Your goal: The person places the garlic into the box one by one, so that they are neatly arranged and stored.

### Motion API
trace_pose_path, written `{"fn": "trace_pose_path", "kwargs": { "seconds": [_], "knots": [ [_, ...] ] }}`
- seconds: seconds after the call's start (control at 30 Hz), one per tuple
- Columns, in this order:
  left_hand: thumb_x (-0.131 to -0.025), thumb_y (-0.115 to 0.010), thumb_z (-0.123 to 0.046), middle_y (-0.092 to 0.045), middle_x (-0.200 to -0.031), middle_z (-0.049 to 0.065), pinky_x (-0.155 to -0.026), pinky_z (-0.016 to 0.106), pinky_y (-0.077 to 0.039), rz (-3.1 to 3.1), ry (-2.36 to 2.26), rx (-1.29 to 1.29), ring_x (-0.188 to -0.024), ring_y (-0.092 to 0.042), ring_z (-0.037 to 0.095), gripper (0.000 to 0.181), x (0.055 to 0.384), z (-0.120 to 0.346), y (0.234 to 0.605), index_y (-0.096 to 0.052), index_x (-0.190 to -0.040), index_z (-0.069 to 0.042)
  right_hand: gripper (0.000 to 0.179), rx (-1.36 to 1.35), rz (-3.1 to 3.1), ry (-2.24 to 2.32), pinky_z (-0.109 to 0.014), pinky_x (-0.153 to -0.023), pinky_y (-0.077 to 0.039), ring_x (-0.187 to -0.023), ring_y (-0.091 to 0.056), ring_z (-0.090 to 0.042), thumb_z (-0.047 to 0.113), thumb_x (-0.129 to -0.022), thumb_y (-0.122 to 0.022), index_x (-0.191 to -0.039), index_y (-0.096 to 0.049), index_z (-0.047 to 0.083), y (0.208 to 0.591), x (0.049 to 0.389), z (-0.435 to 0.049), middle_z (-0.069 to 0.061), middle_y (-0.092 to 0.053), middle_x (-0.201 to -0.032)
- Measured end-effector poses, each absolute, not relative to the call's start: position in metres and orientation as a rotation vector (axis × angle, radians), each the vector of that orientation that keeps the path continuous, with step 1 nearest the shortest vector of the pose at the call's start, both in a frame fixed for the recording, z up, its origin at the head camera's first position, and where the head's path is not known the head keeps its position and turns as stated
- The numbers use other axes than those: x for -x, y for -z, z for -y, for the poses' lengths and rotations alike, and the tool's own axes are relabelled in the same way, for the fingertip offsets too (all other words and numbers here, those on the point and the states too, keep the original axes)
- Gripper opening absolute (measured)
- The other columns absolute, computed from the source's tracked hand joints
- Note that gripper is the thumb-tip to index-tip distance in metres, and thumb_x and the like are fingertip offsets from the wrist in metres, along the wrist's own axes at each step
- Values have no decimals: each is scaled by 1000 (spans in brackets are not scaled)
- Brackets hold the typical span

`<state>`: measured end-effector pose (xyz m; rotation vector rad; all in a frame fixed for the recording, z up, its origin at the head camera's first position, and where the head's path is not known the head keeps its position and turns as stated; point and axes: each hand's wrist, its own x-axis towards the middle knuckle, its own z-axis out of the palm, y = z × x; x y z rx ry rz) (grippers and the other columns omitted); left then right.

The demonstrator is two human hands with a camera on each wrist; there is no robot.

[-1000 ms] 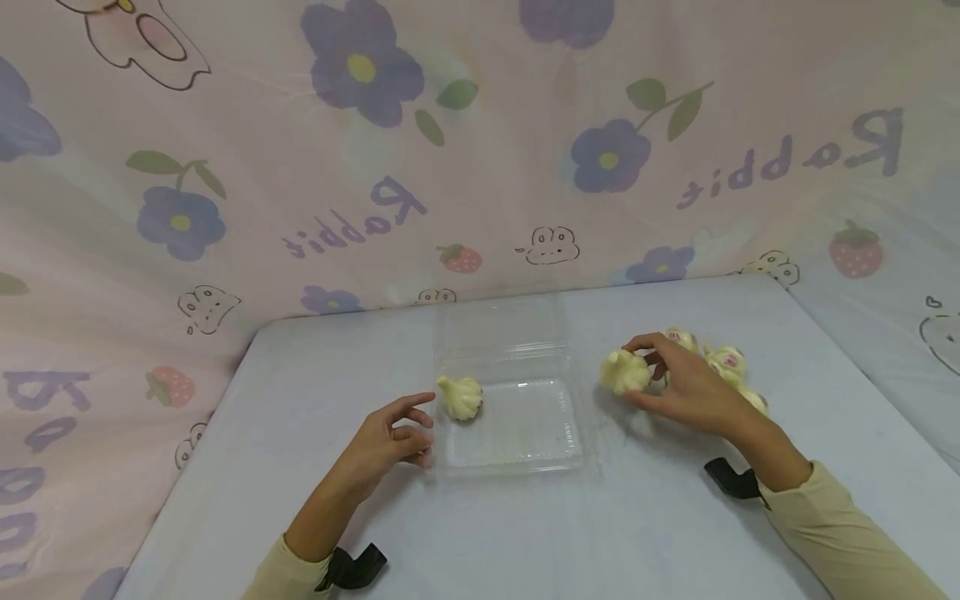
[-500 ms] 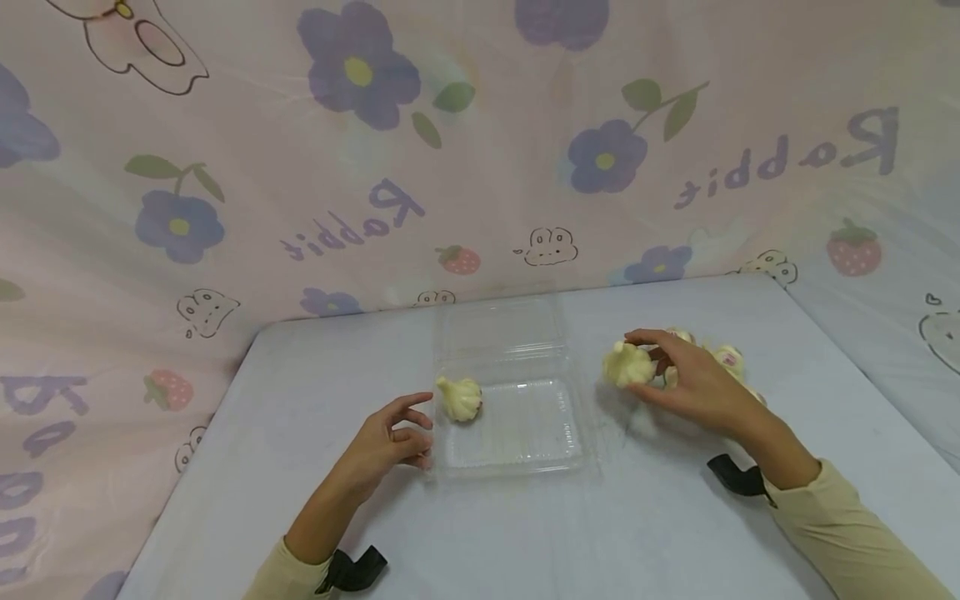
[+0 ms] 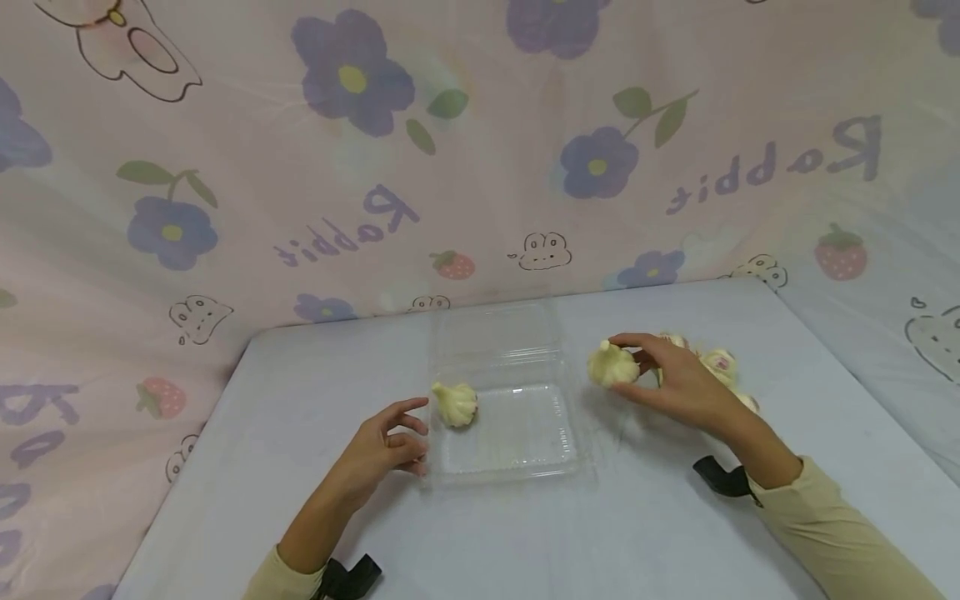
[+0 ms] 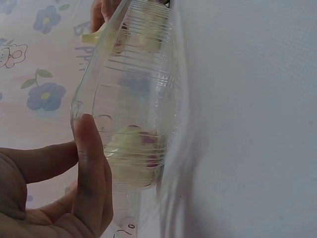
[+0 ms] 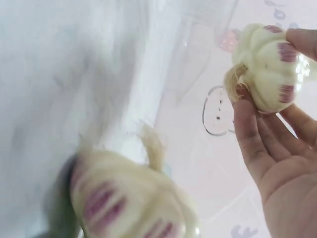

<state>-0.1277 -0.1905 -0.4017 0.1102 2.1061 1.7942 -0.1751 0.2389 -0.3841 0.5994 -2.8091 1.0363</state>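
Note:
My right hand (image 3: 688, 387) pinches a pale garlic bulb (image 3: 611, 367) above the table, just right of a clear plastic clamshell box (image 3: 573, 425). In the right wrist view, thumb and fingertips hold the bulb's sides, its root tuft and purple streaks showing. A second garlic bulb (image 3: 455, 405) sits inside the box at its left end. At that end my left hand (image 3: 382, 450) has its fingers loosely bent, the tips against the box's side. Through the clear wall the left wrist view shows the boxed bulb (image 4: 133, 158).
Several more garlic bulbs (image 3: 718, 365) lie behind my right hand, partly hidden by it; one bulb (image 5: 133, 198) looms close in the right wrist view. The box lid (image 3: 495, 329) lies folded back toward the printed cloth wall (image 3: 480, 167). A white cover spreads over the table (image 3: 510, 542).
My right hand, holding the garlic bulb, has shifted slightly left and lifted a little toward the box. The left hand and the boxed bulb keep their places; the whole view has drifted slightly.

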Motion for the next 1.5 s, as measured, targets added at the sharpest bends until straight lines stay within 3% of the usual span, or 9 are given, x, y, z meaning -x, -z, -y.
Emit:
{"fn": "trace_pose_path", "kwargs": {
  "seconds": [0.27, 0.77, 1.0, 1.23, 1.5],
  "knots": [
    [-90, -65, 5, -49, -116, 13, -70, 31, -62, -2094, -1803, -134, -79, -64, 14, 68, 129, 189, 402, -37, -151, -4, 63, -645, 2819, -1073, -54, -94, -54, -115, -65, -28, 44, -89, -73, -144, -49, 23, 386, 175, -229, -3, -58, -141],
    [-90, -64, 5, -49, -114, 14, -70, 31, -63, -2101, -1804, -151, -78, -64, 13, 68, 127, 191, 399, -35, -151, -2, 63, -732, 2784, -1109, -48, -95, -55, -112, -67, -21, 43, -87, -75, -141, -52, 21, 384, 178, -213, 0, -59, -140],
    [-90, -65, 4, -49, -115, 15, -70, 30, -62, -2101, -1804, -150, -79, -64, 14, 68, 127, 190, 399, -35, -151, -1, 59, -762, 2754, -1074, -45, -90, -56, -105, -67, -16, 43, -84, -79, -136, -57, 24, 385, 181, -206, 3, -63, -133],
    [-90, -65, 5, -49, -114, 13, -69, 31, -63, -2101, -1803, -143, -78, -64, 13, 68, 128, 191, 402, -36, -151, -2, 57, -738, 2739, -1023, -38, -81, -50, -100, -59, -15, 43, -83, -80, -134, -60, 28, 386, 180, -204, 6, -65, -130],
    [-91, -65, 3, -49, -116, 16, -71, 32, -63, -2084, -1811, -161, -78, -64, 14, 68, 127, 191, 401, -35, -152, -3, 56, -772, 2707, -1058, -39, -79, -54, -98, -60, -10, 42, -83, -80, -134, -61, 27, 386, 182, -197, 8, -66, -129]
  ]
}}
